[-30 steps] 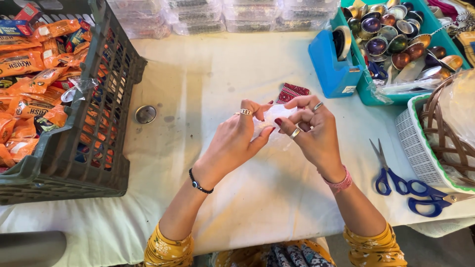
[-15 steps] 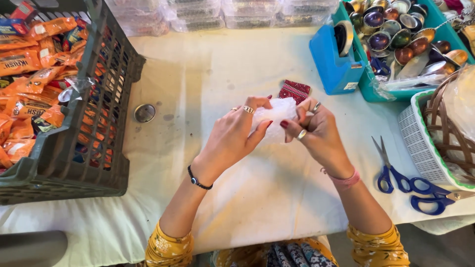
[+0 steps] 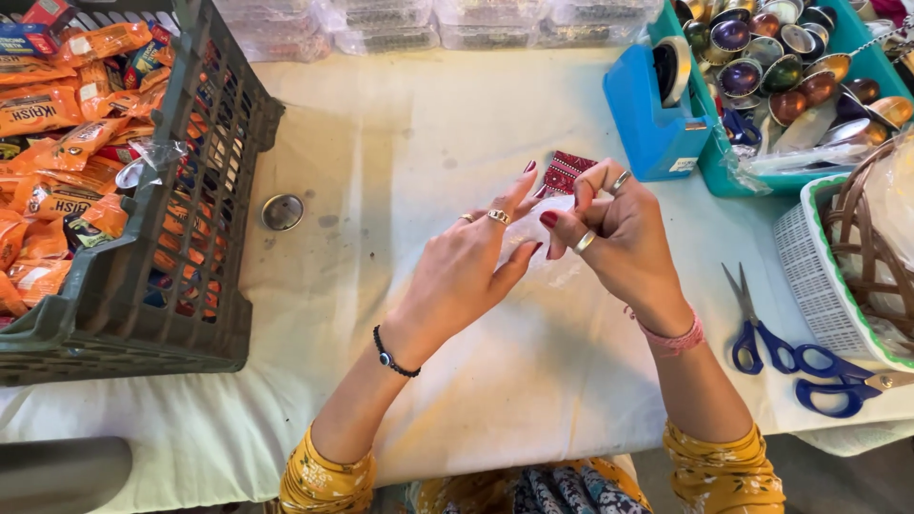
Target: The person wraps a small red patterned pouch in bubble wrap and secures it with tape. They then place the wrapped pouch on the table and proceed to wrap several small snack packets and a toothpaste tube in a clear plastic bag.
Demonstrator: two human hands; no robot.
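My left hand [image 3: 468, 264] and my right hand [image 3: 612, 233] meet above the middle of the white-covered table [image 3: 400, 143]. Between their fingers they pinch a small clear plastic bag [image 3: 541, 249], which hangs crumpled under my right palm. Just behind my fingertips lies a small red patterned packet [image 3: 566, 171] on the cloth. Both hands wear rings; the left wrist has a dark bead bracelet, the right a pink band.
A grey crate [image 3: 181, 238] full of orange snack packets stands at left, with a round metal lid [image 3: 283, 211] beside it. A blue tape dispenser [image 3: 657, 109], a teal tray of shiny cups [image 3: 790, 67], a white basket [image 3: 828, 276] and blue scissors [image 3: 766, 343] are at right.
Both hands have stayed over the table's middle, fingers shifting on the clear bag. The red packet behind them shows a little more now.
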